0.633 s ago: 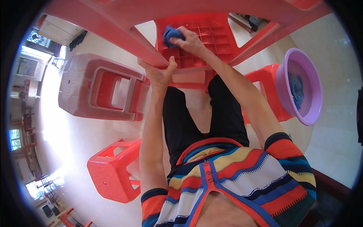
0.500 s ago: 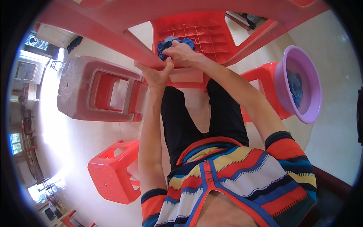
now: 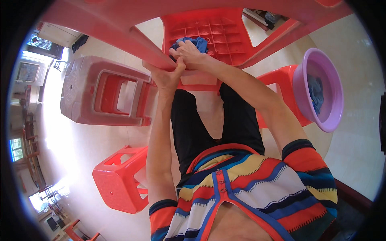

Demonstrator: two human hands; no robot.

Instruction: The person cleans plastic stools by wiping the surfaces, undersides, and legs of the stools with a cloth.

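A red plastic stool (image 3: pixel 225 34) is tipped with its ribbed underside facing me, its legs reaching toward the top of the view. My left hand (image 3: pixel 165 77) is closed around the near edge by one leg. The thumb is up and the other fingers are mostly hidden behind the plastic. With my right hand (image 3: pixel 191 55) I press a bunched blue cloth (image 3: pixel 199 42) against the left part of the ribbed underside. The fingers are bent over the cloth and hide part of it.
To the right, a purple basin (image 3: pixel 297 82) holding a wet dark blue cloth (image 3: pixel 315 94) rests on another red stool (image 3: pixel 277 78). Stacked stools (image 3: pixel 82 90) stand at the left, and a red stool (image 3: pixel 120 180) at the lower left. Furniture lines the far left.
My right hand has shifted slightly on the stool's underside, its fingers rising higher over the cloth, which has bunched differently. My left hand keeps its hold on the stool.
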